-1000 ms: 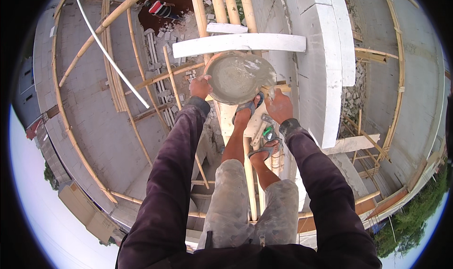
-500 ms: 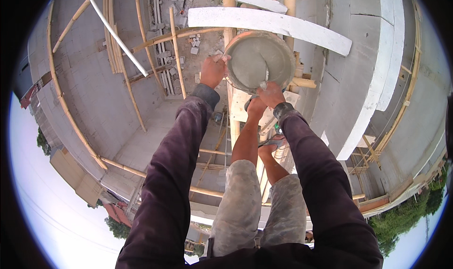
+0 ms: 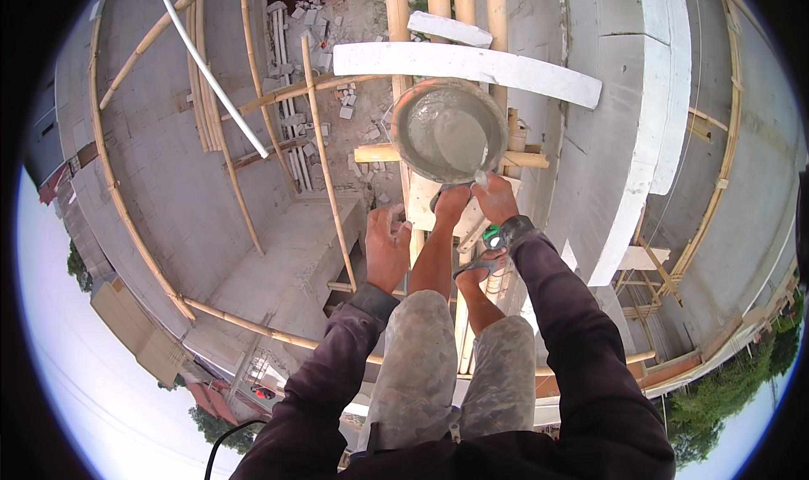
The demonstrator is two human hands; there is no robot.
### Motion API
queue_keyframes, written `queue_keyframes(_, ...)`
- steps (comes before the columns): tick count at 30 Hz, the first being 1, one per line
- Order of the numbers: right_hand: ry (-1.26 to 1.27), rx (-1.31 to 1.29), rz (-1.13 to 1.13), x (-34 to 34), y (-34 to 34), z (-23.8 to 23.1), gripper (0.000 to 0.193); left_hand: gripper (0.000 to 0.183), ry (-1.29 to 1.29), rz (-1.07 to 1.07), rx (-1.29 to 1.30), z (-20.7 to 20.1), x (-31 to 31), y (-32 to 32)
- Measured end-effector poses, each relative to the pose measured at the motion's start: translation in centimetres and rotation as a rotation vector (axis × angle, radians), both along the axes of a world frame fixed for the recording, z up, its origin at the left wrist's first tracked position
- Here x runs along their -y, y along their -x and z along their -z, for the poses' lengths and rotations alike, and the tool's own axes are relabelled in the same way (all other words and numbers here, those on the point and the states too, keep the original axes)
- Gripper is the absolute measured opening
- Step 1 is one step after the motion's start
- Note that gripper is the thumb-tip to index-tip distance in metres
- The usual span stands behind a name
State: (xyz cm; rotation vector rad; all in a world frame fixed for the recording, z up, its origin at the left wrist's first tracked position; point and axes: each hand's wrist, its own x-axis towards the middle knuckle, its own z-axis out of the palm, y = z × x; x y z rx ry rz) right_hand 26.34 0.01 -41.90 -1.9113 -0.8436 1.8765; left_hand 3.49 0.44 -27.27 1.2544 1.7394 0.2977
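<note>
A round tub of wet grey mortar sits in front of me, close to my foot. My right hand is closed around the handle of what looks like a trowel at the tub's near right rim. Most of its blade is hidden in the mortar. Away from the tub, my left hand hovers above my left shin with loosely bent fingers apart and nothing in them.
Bamboo poles and a wooden board lie beneath the tub and my feet, high above rubble-strewn ground. A long white block lies just beyond the tub. To the right rises a grey block wall. Bamboo scaffolding stands left.
My left hand has let go of the tub's left rim and drawn back toward me. The right hand still grips the handle, and the mortar's surface has been stirred.
</note>
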Motion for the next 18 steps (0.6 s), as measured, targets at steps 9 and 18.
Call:
queue_keyframes(9, 0.14, -0.37, 0.067, -4.2, -6.8, -13.2, 0.019, 0.034, 0.198, 0.608, -0.053, -11.1, 8.3, -5.3)
queue_keyframes(18, -0.043, 0.008, 0.48, -14.4, -22.7, -29.8, 0.022, 0.035, 0.158, 0.771, -0.21, -9.0, 5.8, -7.1)
